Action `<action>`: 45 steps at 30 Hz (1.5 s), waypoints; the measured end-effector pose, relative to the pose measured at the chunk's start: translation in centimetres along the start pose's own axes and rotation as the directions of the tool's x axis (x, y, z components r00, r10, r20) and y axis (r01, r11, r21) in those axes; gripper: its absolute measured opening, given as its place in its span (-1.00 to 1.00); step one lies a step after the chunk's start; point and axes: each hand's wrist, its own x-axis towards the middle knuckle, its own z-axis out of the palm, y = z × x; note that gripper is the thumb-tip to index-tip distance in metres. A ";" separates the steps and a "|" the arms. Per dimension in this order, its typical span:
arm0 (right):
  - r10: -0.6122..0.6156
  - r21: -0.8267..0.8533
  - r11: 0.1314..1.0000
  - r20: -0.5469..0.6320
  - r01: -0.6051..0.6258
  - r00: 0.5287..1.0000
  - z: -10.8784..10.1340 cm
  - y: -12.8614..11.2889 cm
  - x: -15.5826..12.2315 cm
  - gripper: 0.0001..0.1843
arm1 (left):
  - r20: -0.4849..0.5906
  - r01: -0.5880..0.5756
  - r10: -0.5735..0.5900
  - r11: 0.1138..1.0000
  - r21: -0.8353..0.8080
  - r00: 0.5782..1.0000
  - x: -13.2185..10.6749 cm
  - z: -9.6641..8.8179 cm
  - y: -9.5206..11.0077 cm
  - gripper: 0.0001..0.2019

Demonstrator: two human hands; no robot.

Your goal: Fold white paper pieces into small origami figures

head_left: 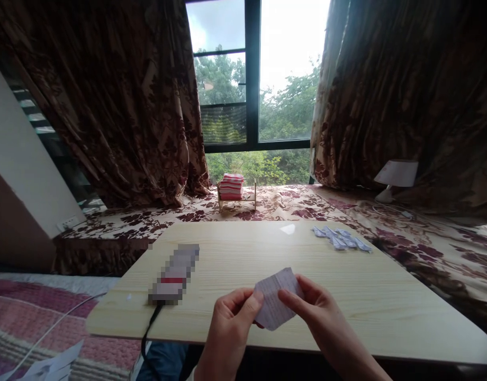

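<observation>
A small sheet of paper (273,309) was held up between two hands, tilted above the near edge of the worktop (235,259). The left hand (231,320) had its grip pinched on the sheet's left side, thumb in front; the right hand (321,304) had its grip clamped on the right side, its thumb lying across the front. On the worktop's far right corner lay a cluster of folded paper pieces (342,238), well apart from the hands. To the left lay a pixelated object (175,278), with a black cord (148,323) running off the near edge. Beyond the worktop, a little stand (247,199) bearing striped cloths (231,186) stood on a floral-covered ledge, near the window (283,121). A lamp (397,174) stood farther right.
</observation>
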 end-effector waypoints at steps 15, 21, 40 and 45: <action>-0.184 -0.391 0.898 0.076 0.199 0.980 -0.4 -1.1 -0.4 -0.72 | 0.134 -0.005 -0.004 0.998 0.064 0.991 0.5 -0.3 0.3 -0.65; -0.405 -0.624 0.646 0.209 0.440 0.890 -0.5 -0.8 -0.6 -0.74 | 0.103 0.003 -0.006 1.000 0.030 0.995 0.3 -0.2 0.0 -0.65; -0.635 -0.685 0.182 0.467 0.706 0.616 -0.3 -1.8 -1.3 -0.54 | 0.094 0.103 -0.090 0.985 -0.138 0.991 -0.4 0.1 0.1 -0.69; -0.650 -0.707 0.100 0.486 0.700 0.584 -0.1 -1.8 -1.5 -0.52 | 0.069 0.072 -0.061 0.982 -0.176 0.996 -0.7 0.4 0.4 -0.70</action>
